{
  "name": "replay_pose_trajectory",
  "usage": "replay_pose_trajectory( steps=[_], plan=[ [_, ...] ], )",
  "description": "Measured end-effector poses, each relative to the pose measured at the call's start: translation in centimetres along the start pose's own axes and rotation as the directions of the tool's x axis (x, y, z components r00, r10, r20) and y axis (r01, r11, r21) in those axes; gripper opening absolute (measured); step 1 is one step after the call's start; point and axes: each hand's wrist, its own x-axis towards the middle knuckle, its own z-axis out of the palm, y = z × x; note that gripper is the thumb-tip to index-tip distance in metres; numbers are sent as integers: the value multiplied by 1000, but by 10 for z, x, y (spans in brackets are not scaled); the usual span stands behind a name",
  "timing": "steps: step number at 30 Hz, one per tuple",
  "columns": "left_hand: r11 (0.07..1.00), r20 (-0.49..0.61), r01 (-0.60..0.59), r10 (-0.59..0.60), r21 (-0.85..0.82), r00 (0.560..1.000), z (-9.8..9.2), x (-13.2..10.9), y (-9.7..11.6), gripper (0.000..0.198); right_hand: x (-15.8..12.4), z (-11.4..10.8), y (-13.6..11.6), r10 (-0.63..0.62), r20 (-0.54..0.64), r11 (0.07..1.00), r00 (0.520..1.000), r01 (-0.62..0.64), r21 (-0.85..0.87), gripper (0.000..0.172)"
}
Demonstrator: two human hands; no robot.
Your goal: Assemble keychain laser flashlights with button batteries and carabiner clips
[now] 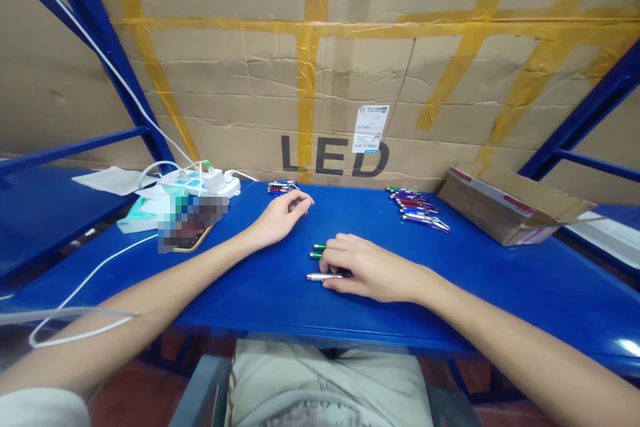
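My right hand (363, 267) is over the middle of the blue table (260, 293), its fingers closed on a silver pen (318, 277) that lies crosswise. Two green pens (318, 247) stick out from beneath its fingers, just behind the silver one. My left hand (283, 217) rests to the left and farther back, fingers curled with the thumb near them; whether it holds anything is hidden. Just behind it lies a small group of pens (281, 187) in blue and red. At the right, a row of several coloured pens (415, 208) has loops at the ends.
An open cardboard box (505, 203) sits at the right. On the left are a phone (197, 233), a green-white packet (145, 213), a white power strip (220, 181) and loose cables. A large taped carton (250, 93) marked LED stands behind the table, between blue metal posts.
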Motion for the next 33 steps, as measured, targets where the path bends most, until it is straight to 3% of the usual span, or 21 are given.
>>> replay_pose_trajectory(
  steps=[7,10,14,17,19,27,33],
  plan=[
    [965,18,135,-135,-224,991,1,2,-1,62,-2,-8,-3,28,-26,995,999,-26,95,12],
    [941,-19,157,-170,-300,985,-1,4,0,60,-5,-15,2,106,-114,980,988,-84,180,18],
    [870,-21,218,-253,-442,967,-1,5,6,56,-7,-20,20,228,-274,950,934,-152,273,24],
    [836,-3,234,-271,-496,963,0,5,10,56,-9,-21,38,260,-383,963,886,-212,163,25],
    [829,-7,225,-266,-512,964,0,4,13,56,-10,-22,49,222,-419,975,880,-208,79,27],
    [785,-1,215,-265,-581,964,-2,3,16,61,-9,-19,50,262,-374,960,890,-280,6,27],
    [755,13,230,-282,-614,959,-2,1,18,69,-7,-10,45,207,-296,972,932,-230,-44,25]
  ],
)
